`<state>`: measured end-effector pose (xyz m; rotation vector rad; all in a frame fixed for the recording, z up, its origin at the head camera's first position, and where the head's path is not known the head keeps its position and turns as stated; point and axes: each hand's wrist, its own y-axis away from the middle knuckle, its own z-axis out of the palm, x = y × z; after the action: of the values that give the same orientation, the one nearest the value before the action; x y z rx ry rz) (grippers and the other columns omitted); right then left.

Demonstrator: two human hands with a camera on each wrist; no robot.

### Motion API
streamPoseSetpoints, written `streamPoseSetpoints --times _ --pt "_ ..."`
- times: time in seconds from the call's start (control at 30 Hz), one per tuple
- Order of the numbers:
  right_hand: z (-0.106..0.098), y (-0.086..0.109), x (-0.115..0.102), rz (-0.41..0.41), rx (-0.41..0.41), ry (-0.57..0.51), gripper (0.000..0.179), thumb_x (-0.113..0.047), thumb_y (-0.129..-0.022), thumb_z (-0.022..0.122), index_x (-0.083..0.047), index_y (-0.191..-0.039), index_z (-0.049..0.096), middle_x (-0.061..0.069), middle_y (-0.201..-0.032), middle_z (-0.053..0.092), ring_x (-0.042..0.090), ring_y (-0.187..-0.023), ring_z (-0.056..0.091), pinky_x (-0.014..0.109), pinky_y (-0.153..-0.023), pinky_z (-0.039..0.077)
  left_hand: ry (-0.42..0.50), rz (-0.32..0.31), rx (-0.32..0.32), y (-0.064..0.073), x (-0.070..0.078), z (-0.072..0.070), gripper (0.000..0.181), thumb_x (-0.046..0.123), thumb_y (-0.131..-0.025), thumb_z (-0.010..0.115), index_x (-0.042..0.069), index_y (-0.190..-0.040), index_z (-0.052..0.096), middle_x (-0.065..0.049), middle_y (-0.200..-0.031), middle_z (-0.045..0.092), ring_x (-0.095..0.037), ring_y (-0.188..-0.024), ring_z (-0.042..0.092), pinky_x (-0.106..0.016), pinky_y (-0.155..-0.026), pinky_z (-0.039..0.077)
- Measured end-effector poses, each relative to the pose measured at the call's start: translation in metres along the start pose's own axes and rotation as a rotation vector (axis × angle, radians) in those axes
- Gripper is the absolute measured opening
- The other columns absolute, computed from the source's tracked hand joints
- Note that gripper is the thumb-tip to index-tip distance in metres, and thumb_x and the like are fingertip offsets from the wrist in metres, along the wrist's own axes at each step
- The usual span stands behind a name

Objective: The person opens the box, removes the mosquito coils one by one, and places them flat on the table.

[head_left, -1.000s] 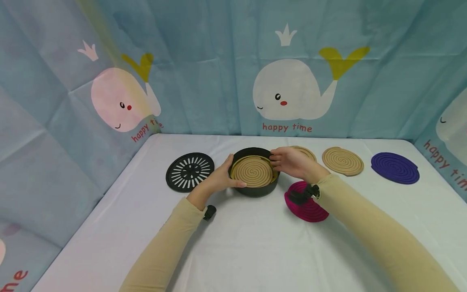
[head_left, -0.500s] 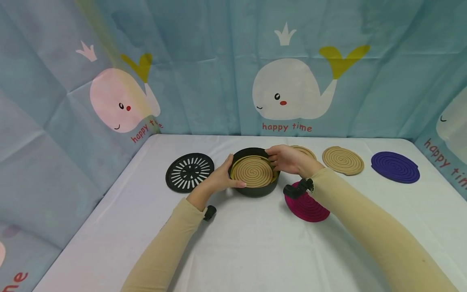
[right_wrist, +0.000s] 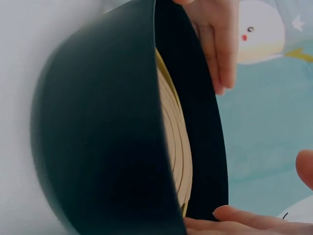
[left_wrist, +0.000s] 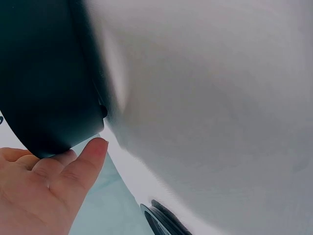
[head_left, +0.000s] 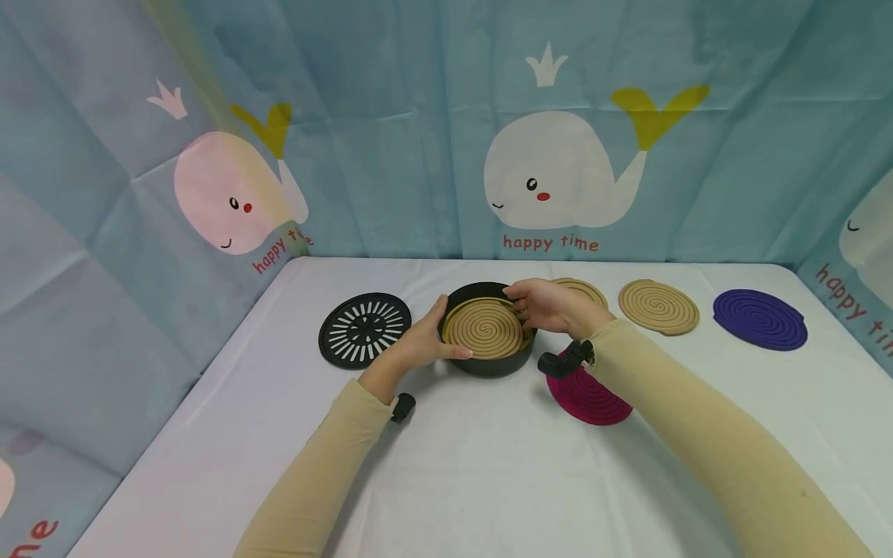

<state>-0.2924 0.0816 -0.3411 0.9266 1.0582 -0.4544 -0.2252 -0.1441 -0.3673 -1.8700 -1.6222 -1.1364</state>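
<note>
In the head view a round black tin stands on the table, with a tan spiral coil like a mosquito coil inside, over a yellow one whose edge shows. My left hand grips the tin's left side, thumb along the front rim and fingers on the outer wall. My right hand is at the right rim. Its fingers reach over the rim beside the coils, while its thumb stands apart from them in the right wrist view. Some right fingertips are hidden.
A slotted black lid lies left of the tin. To the right lie two more tan coils, one partly behind the right hand and one further right, then a purple coil. A magenta coil lies below the right wrist.
My right hand has moved slightly left, its fingers going further over the tin's right rim. The left hand and the tin have stayed where they were.
</note>
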Motion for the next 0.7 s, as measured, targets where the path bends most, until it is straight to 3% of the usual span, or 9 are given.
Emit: streamPoseSetpoints --times 0.7 --pt "-0.0026 0.0085 -0.0055 0.022 -0.044 -0.032 0.069 -0.02 -0.104 0.033 0.009 -0.15 -0.009 0.032 -0.154 -0.017 0.045 -0.143 -0.013 0.057 -0.115 0.0 -0.02 -0.012 -0.002 0.0 0.0023 0.0002 0.114 0.026 -0.081 0.082 0.007 -0.156 -0.002 -0.009 -0.162 -0.001 -0.026 -0.148 0.003 -0.043 -0.118 0.011"
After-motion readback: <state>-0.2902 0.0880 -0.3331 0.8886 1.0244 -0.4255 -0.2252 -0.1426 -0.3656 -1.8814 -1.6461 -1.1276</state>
